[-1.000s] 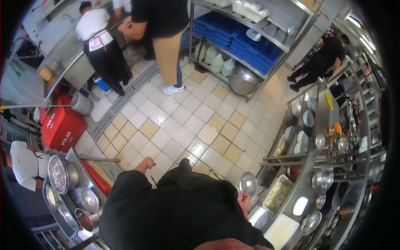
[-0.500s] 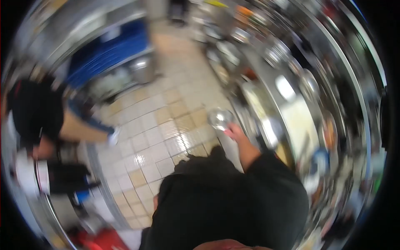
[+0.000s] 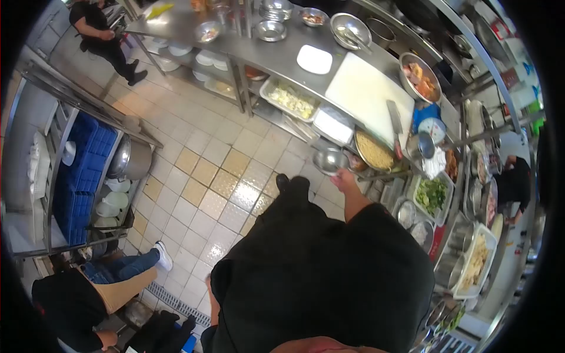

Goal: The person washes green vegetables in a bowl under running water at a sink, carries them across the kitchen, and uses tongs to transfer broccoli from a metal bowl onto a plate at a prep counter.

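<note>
My right hand (image 3: 345,180) is closed on the rim of a small metal bowl (image 3: 329,159), held out beside the prep counter. The inside of the bowl looks shiny, with nothing I can make out in it. Close by, on the lower shelf, sits a round pan of yellowish food (image 3: 375,149). A strip of my left hand or forearm (image 3: 213,301) shows low at my side; its fingers are hidden by my dark clothing.
The steel counter (image 3: 282,56) carries a white cutting board (image 3: 368,88) with a knife (image 3: 395,117) and a bowl of orange-pink food (image 3: 421,77). Blue crates (image 3: 88,156) and a large pot (image 3: 130,157) stand left. Co-workers are at far left (image 3: 106,44), lower left (image 3: 70,309) and right (image 3: 514,185).
My view has swung right, so the counter now crosses the top and the crates sit further left. The metal bowl stays in my right hand. Blur has cleared.
</note>
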`<state>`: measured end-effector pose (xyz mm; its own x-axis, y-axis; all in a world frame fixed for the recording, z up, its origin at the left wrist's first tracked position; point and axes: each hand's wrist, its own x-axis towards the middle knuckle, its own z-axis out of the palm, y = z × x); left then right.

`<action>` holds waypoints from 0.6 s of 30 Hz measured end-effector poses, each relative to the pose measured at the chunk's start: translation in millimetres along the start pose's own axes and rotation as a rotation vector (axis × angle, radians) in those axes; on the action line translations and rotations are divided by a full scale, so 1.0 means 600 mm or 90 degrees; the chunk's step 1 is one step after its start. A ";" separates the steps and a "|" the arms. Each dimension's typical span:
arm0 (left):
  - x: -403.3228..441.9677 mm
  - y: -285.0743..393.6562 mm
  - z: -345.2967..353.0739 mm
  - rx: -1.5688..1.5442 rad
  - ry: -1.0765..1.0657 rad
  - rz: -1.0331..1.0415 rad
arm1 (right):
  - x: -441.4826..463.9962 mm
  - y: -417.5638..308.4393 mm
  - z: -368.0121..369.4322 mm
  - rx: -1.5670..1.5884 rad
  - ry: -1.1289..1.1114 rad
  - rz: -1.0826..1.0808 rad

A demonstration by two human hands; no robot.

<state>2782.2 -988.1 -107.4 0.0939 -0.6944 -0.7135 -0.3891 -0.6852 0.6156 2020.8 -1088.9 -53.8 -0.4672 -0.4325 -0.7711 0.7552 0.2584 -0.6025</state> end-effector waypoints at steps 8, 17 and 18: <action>0.084 0.307 0.105 -0.126 0.055 -0.036 | 0.036 -0.074 -0.048 0.161 0.150 0.052; 0.174 0.551 0.235 0.002 -0.094 0.014 | 0.050 -0.157 -0.078 0.051 -0.197 0.151; 0.142 0.647 0.258 -0.038 -0.101 0.033 | 0.046 -0.159 -0.091 0.044 -0.238 0.157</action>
<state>2497.5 -1279.1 19.0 -0.0734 -0.6891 -0.7210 -0.3347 -0.6640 0.6686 1910.4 -1078.3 -29.0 -0.0812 -0.6503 -0.7553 0.8581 0.3399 -0.3849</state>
